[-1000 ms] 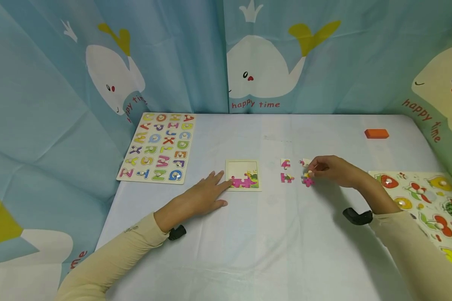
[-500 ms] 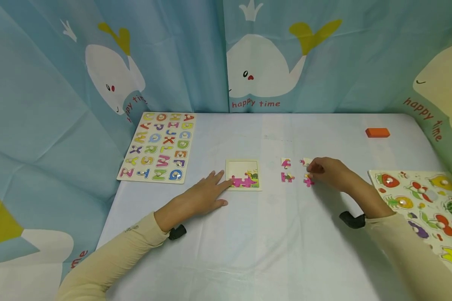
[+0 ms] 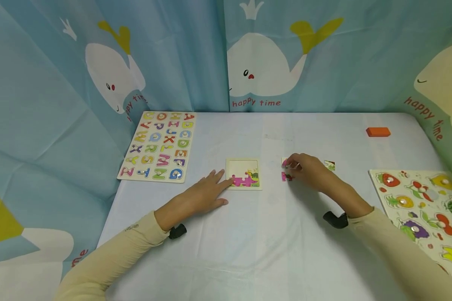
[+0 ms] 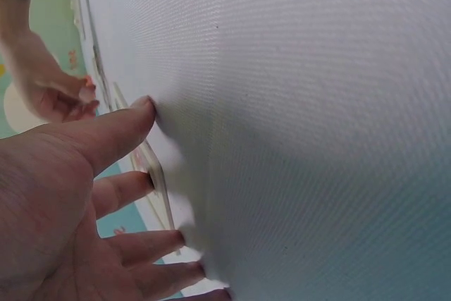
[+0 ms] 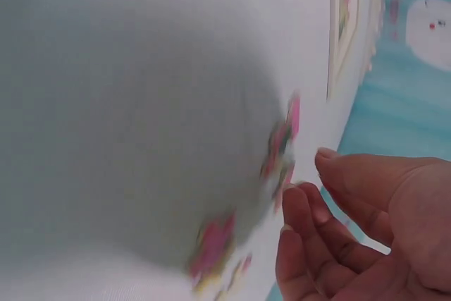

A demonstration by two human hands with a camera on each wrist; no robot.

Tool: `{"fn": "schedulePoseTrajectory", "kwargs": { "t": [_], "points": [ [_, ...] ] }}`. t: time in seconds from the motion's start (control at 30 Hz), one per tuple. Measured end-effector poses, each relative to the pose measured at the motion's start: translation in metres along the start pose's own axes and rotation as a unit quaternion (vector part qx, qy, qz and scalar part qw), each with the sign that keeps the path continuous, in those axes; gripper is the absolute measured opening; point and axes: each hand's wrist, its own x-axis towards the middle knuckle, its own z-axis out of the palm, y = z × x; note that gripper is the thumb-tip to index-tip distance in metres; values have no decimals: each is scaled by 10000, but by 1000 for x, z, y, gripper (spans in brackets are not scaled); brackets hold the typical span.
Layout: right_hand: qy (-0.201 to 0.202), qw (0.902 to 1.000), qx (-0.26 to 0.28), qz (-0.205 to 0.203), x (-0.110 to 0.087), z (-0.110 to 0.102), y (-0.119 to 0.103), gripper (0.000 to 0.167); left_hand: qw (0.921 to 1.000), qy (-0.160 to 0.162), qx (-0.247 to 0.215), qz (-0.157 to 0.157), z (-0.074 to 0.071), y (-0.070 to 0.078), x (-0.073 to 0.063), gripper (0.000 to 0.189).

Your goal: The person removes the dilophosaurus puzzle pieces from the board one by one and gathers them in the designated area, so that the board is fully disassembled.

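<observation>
My left hand (image 3: pixel 202 195) lies with spread fingers at the lower left corner of a small square puzzle board (image 3: pixel 242 160); its index fingertip touches the board. Pink dinosaur pieces (image 3: pixel 245 181) fill the board's lower part. My right hand (image 3: pixel 309 172) hovers over loose jigsaw pieces to the right, with loosely bent fingers. In the right wrist view its thumb and fingertips are apart, and I see nothing between them. A pink piece (image 3: pixel 284 162) and another jigsaw piece (image 3: pixel 285 177) show beside its fingertips. A pink-and-yellow piece (image 5: pixel 213 246), blurred, lies below the hand, hidden in the head view.
A wooden alphabet board (image 3: pixel 157 146) lies at the back left. At the right edge is a fruit puzzle board (image 3: pixel 418 209), partly under the right sleeve. An orange block (image 3: pixel 378 132) sits at the back right. One green-and-white jigsaw piece (image 3: pixel 329 165) lies right of the right hand.
My right hand has moved left from the right-hand loose pieces toward the left-hand ones, uncovering the green-and-white piece. My left hand and the square board have stayed put.
</observation>
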Motion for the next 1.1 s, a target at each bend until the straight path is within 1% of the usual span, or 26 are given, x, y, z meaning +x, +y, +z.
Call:
{"fn": "schedulePoseTrajectory", "kwargs": {
  "t": [0.07,0.13,0.23,0.33,0.4,0.5,0.67,0.83,1.1],
  "points": [
    [19,9999,133,-36,5,8,-9,26,10000,4,4,13,0,0,0,71],
    [65,9998,142,-148,9,14,-17,31,10000,-4,7,7,-2,1,-1,71],
    [173,9984,72,-537,14,24,-26,35,10000,-2,12,-8,-3,2,-2,72],
    [286,9951,-6,-951,19,34,-34,36,10000,-14,28,-18,-5,3,-2,72],
    [296,9935,-3,-1096,23,40,-39,37,10000,-29,30,-17,-5,3,-2,72],
    [254,9934,-55,-1119,27,50,-46,39,10000,-54,30,-29,-5,2,-1,72],
    [197,9940,-380,-1007,31,59,-55,42,10000,-57,35,-28,-5,3,-2,72],
    [237,9926,-595,-1030,31,60,-57,40,10000,-18,34,10,-5,2,-2,72],
    [134,9896,-760,-1213,34,58,-57,39,10000,1,-43,-6,-4,1,-2,71]
  ]
}}
